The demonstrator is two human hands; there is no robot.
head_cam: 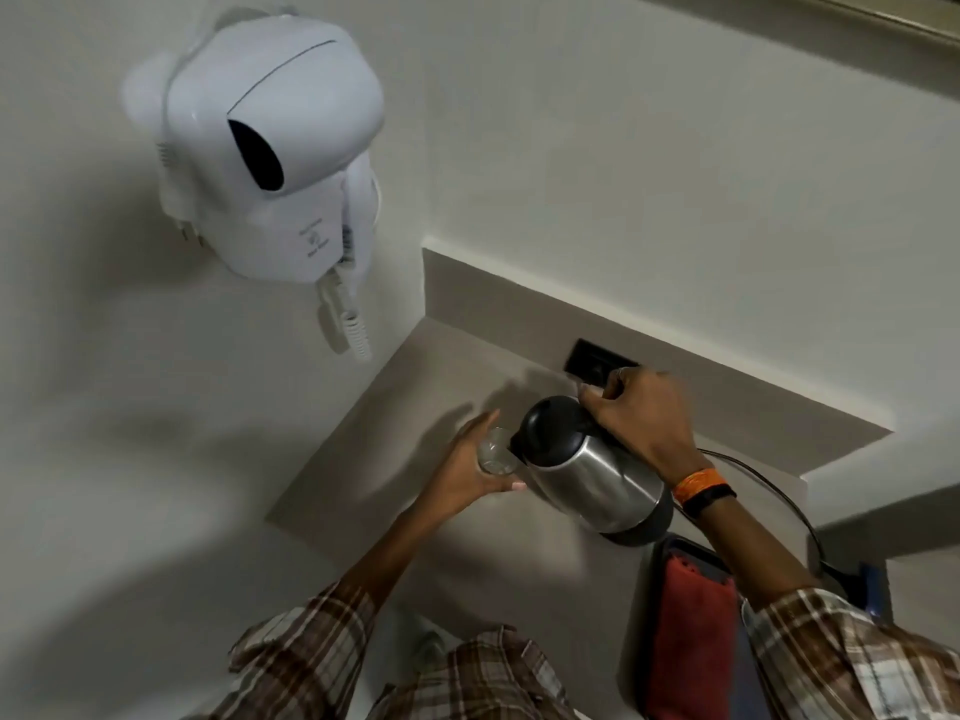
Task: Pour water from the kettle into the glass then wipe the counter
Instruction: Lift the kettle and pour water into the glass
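head view, pour stage: my right hand (641, 413) grips the steel kettle (587, 467), tipped, spout at the glass (496, 452) clasped in my left hand (467, 470) above the counter (452, 366). red cloth (696, 636) untouched; wiping remains.

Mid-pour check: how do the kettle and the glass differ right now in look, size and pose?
The kettle is opaque steel with a black lid; the glass is clear. The kettle is much the larger of the two. The kettle is tipped over, its spout at the glass's rim, while the glass looks roughly upright. The right hand grips the kettle's handle; the left hand wraps the glass. Both are held above the counter.
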